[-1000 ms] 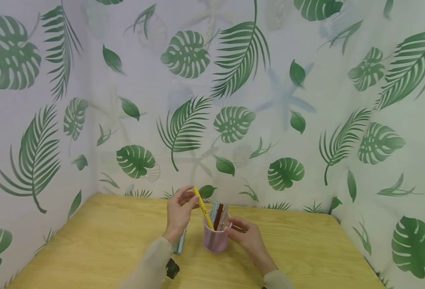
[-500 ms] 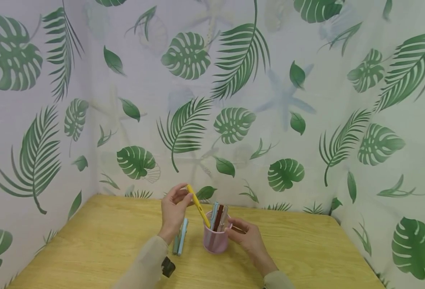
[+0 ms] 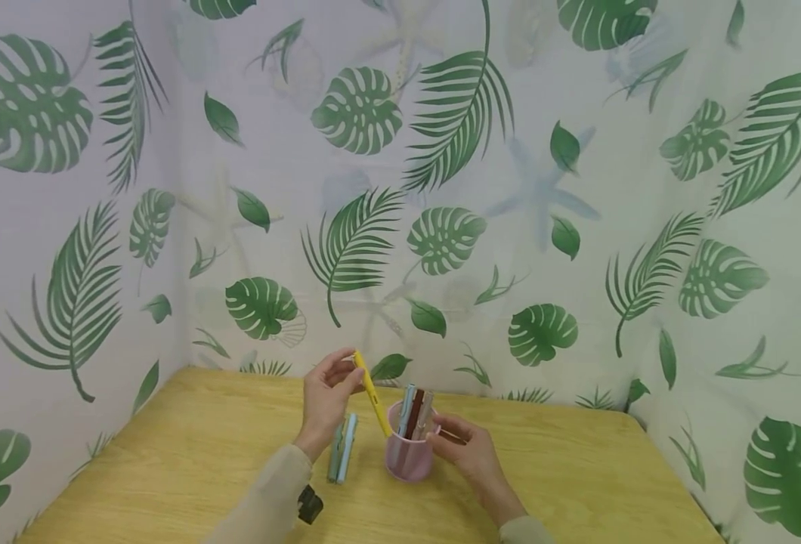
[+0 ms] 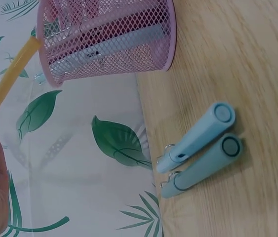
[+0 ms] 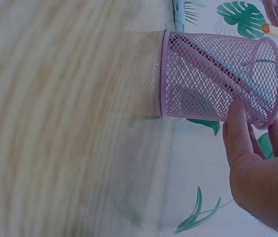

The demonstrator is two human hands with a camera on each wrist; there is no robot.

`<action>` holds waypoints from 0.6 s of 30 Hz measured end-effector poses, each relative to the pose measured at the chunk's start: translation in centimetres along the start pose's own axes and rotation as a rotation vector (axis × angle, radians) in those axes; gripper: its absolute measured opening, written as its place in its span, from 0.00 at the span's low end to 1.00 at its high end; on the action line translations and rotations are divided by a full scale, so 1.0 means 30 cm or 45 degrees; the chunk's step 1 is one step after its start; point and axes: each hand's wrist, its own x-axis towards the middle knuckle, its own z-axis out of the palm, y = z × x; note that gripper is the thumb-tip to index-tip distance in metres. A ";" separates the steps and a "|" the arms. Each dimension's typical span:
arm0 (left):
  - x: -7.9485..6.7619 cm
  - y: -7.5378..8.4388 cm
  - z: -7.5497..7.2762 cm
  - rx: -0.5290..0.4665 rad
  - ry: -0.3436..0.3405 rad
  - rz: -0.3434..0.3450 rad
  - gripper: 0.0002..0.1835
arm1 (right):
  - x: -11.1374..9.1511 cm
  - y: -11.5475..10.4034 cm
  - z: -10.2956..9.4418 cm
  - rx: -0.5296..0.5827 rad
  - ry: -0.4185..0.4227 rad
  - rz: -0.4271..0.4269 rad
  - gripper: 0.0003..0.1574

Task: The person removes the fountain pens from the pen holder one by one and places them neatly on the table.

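From the remote feed, I saw the left hand (image 3: 323, 404) pinch a tilted yellow pen (image 3: 372, 394) near its top, seemingly to leave its lower end free just beside the pink mesh pen cup (image 3: 409, 462), whose right side the right hand (image 3: 472, 455) gripped, apparently to steady it.

I look in on what seems a small desk nook, screened on three sides; whether it sits in a home, an office or a studio, I cannot tell. Pale wall coverings (image 3: 468, 332) printed with green leaves (image 3: 261, 308) and faint starfish (image 3: 542, 198) meet at corners around a wood-grain table (image 3: 564, 472). The pink mesh cup (image 3: 409, 461) of pens (image 3: 413, 414) suits a desk.
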 end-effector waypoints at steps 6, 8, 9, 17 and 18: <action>0.001 0.002 -0.016 0.014 -0.042 -0.069 0.19 | 0.004 0.004 -0.002 0.001 0.002 0.008 0.27; 0.005 0.000 -0.021 0.025 -0.058 -0.078 0.19 | 0.004 0.002 -0.002 0.000 -0.001 0.014 0.27; 0.007 -0.001 -0.024 0.033 -0.065 -0.081 0.19 | 0.005 0.000 -0.002 -0.001 -0.002 0.015 0.27; 0.016 -0.011 -0.048 0.083 -0.107 -0.103 0.19 | 0.011 0.003 -0.005 -0.003 -0.027 0.000 0.27; 0.016 -0.011 -0.050 0.084 -0.107 -0.107 0.19 | 0.011 0.004 -0.006 0.003 -0.023 0.007 0.27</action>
